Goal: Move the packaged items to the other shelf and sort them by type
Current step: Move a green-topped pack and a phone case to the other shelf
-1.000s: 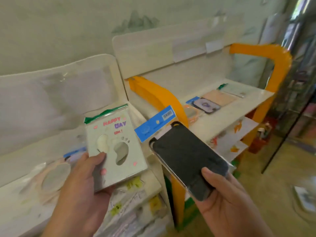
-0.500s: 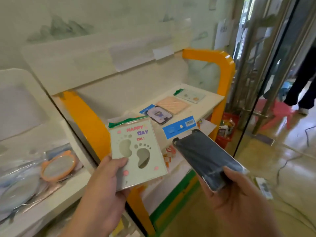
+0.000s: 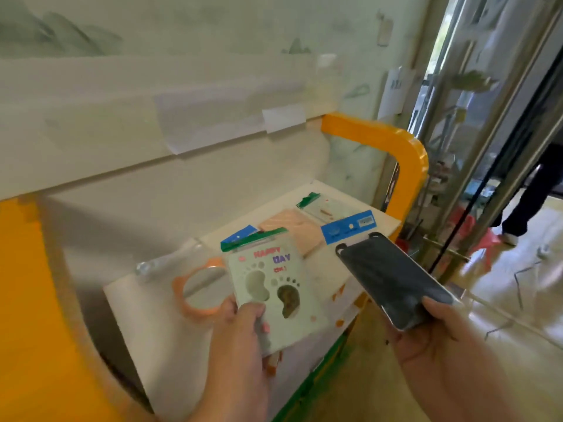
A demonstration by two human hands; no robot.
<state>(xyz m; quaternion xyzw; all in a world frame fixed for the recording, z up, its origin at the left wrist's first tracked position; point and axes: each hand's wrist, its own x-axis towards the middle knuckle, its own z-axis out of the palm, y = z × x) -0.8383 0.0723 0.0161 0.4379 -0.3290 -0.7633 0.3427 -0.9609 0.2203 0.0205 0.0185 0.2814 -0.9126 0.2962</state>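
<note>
Nearest, at lower left: left hand [image 3: 240, 345], thumb curled over the front of a pale green packaged card [image 3: 274, 293] printed with two footprints and "HAPPY DAY", green header strip on top; gripping it by the lower edge, held up in front of the shelf. At lower right: right hand [image 3: 438, 339], thumb pinching the near end of a dark phone case [image 3: 393, 281] in clear wrap with a blue header card [image 3: 347, 226]; held tilted, header pointing away, over the shelf's front right edge.

Just behind the green card, on the white shelf board [image 3: 146, 300]: an orange-rimmed round item in a clear bag [image 3: 198, 287], lying flat at the left. Further back, partly hidden by the held card: a blue-topped packet [image 3: 239, 234], then a peach striped packet [image 3: 292, 226], then a green-topped clear packet [image 3: 323, 207] at the far right corner, all lying flat in a row.

Around the shelf, an orange frame [image 3: 396, 147]. Beyond, at far right, glass door with metal bars [image 3: 475, 147] and a person's dark trouser legs [image 3: 530, 193] on a shiny floor.
</note>
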